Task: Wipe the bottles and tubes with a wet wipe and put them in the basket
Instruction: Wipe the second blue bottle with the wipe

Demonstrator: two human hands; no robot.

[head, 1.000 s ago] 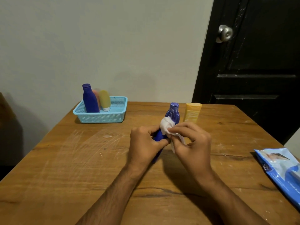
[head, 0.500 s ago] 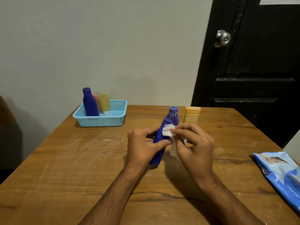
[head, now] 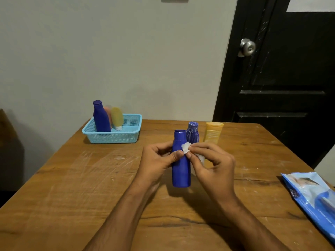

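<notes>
No label or brand can be read on any container, and the print on the blue wet-wipe pack (head: pixel 311 198) at the right edge of the surface (head: pixel 72 187) is too small and blurred to make out. The left hand (head: pixel 159 160) is closed around the upper body of a smooth, matte blue bottle (head: pixel 181 171), a plain cylinder with a narrower flat-topped cap, held upright near the middle of the surface; whether its base touches the wood I cannot tell. The right hand (head: pixel 212 165) pinches a crumpled white wet wipe (head: pixel 186 148) between thumb and fingertips and presses it against the bottle's shoulder. Just behind stand a bulbous blue bottle with pale streaks (head: pixel 192 134) and a yellow tube (head: pixel 213 133) resting on its flat cap. At the far left of the surface sits a light blue plastic basket (head: pixel 116 137) with perforated mesh walls; it holds a tall blue bottle (head: pixel 100 117), a yellow-green tube (head: pixel 117 117) on a white cap, and a pinkish container mostly hidden between them. The surface is glossy brown wood, scratched and smeared with whitish marks. Behind it are a plain pale wall and a black panelled door (head: pixel 282 78) with a round metal knob (head: pixel 247 47).
</notes>
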